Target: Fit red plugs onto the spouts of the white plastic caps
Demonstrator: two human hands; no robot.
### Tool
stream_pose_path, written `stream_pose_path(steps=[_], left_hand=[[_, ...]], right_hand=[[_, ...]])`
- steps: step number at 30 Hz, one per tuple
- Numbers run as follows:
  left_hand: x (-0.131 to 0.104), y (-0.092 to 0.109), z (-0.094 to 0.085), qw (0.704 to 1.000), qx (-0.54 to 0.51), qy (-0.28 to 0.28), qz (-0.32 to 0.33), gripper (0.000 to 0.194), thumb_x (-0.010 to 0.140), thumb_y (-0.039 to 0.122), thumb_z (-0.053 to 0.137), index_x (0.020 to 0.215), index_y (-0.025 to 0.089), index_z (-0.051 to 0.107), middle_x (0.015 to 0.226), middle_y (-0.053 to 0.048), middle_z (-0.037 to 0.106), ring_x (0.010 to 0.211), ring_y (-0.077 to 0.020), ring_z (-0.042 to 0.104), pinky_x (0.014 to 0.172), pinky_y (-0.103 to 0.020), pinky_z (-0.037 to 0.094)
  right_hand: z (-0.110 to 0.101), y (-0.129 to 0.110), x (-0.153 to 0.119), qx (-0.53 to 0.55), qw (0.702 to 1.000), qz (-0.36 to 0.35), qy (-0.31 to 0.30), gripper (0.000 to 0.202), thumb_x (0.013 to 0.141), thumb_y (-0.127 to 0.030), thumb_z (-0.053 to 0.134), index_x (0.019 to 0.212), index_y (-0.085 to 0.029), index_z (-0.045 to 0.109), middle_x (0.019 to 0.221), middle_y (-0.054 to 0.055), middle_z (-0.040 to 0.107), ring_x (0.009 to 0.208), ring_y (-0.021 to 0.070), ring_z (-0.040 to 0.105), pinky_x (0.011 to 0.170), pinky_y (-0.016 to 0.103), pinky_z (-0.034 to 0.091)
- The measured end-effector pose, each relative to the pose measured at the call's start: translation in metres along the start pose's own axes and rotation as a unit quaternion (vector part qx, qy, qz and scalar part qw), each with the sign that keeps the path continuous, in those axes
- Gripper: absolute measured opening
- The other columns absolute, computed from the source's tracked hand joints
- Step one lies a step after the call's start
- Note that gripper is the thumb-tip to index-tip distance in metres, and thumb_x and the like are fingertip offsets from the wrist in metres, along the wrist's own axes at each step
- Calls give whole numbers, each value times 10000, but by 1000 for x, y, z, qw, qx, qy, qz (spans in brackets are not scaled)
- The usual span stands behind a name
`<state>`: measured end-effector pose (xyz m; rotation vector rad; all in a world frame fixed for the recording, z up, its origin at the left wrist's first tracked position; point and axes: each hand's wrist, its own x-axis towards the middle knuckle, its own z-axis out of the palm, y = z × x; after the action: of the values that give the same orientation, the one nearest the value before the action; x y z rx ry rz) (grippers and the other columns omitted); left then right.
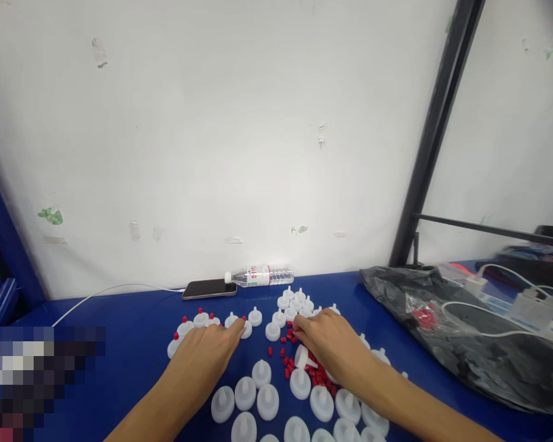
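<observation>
My left hand (pixel 207 347) is closed, its fingertips pinching a small red tip cap (pixel 244 318) on top of a white nozzle cap (pixel 246 330). To its left and behind it stand several white nozzle caps with red tips (pixel 201 319). My right hand (pixel 334 341) reaches over a loose pile of small red tip caps (pixel 320 377), fingers pressed together at the pile's far end. What its fingertips hold is hidden. One white nozzle cap (pixel 301 356) lies tilted on the red pile. Many bare white nozzle caps (pixel 268 402) stand spout up between and around my hands.
A clear water bottle (pixel 260 275) lies along the wall, its neck by a phone (pixel 209 289) with a white cable. On the right, a black plastic bag (pixel 424 313) lies beside a power strip (pixel 529 310) with chargers. A blurred patch covers the lower left.
</observation>
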<state>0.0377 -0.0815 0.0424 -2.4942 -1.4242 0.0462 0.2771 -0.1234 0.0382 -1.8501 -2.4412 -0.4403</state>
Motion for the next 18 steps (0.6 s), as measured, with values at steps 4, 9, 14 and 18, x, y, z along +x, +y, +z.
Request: stream_pose_path(steps=[4,9,14,18], left_hand=[[-7,5,-11,998,-22,51,-26,427,1035,276,225,1007,213,646,810,-96,719,797,-295,710,638,-359,492],[-14,7,-14,980,-114,157,-46,339,999,335,311,767,225,534,759,-51,643,819,-266,653,641,-354,449],[-11,7,-11,953,-231,184,-66,274,1007,375,312,862,237,499,791,0,613,641,-193,598,622,-343,418],[-10,7,-7,938,-283,191,-59,313,1025,373,296,895,247,552,885,-3,581,697,-174,594,639,-325,425]], right_hand=[[3,0,-1,-1,1000,-5,11,185,1002,-173,485,889,-191,630,699,50,704,648,217,649,601,305,293],[5,1,-2,6,1000,-8,15,188,988,-148,486,858,-187,616,643,42,674,608,199,620,591,290,299],[5,1,-2,19,1000,-10,20,170,976,-143,497,860,-179,615,651,39,665,598,175,604,619,270,332],[0,0,-3,33,999,-16,28,168,984,-148,486,902,-177,629,734,44,680,654,167,621,666,267,370]])
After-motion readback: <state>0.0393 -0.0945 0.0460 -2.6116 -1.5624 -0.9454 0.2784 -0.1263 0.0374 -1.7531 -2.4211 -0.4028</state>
